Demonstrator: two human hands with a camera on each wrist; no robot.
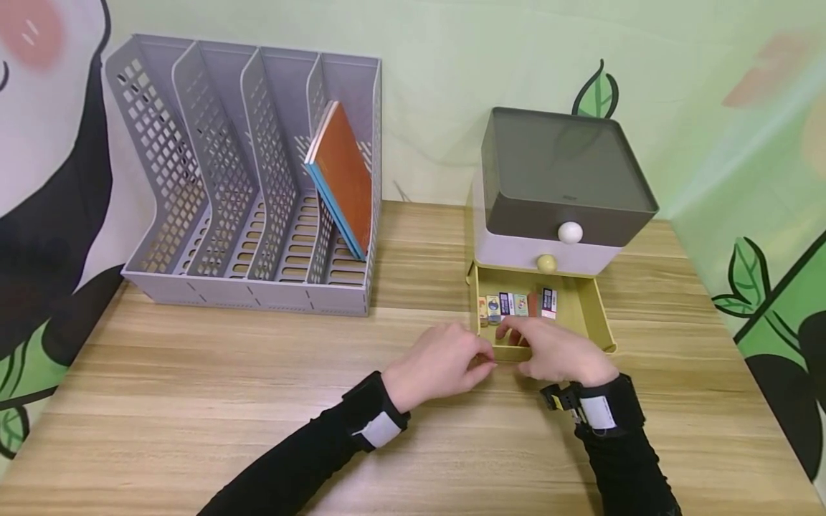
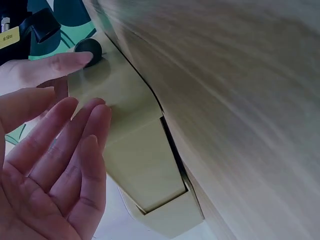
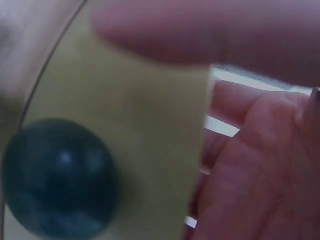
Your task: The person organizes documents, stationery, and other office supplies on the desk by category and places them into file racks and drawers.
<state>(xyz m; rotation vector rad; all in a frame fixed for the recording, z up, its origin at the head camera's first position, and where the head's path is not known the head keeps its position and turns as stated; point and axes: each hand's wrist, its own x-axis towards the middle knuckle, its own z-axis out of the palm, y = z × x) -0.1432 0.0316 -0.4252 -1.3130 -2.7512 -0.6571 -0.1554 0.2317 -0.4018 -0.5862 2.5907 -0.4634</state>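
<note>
A shallow yellow drawer (image 1: 596, 315) is pulled out from the base of a small desktop drawer unit (image 1: 568, 161). Several small printed blocks (image 1: 493, 307) lie in a row at its left side. My right hand (image 1: 564, 352) grips the drawer's front wall, fingers curled over into the drawer and thumb outside. In the right wrist view that thumb crosses the front panel (image 3: 150, 115) above a dark round knob (image 3: 60, 180). My left hand (image 1: 439, 365) hovers by the drawer's front left corner, holding nothing; its fingers are loosely bent in the left wrist view.
A grey file rack (image 1: 245, 297) with upright dividers stands at the back left, with thin orange and blue books (image 1: 345, 179) leaning in its right slot. Above the drawer, two shut drawers bear a white knob (image 1: 570, 232) and a yellow knob (image 1: 546, 264). All stand on a wooden table (image 1: 213, 387).
</note>
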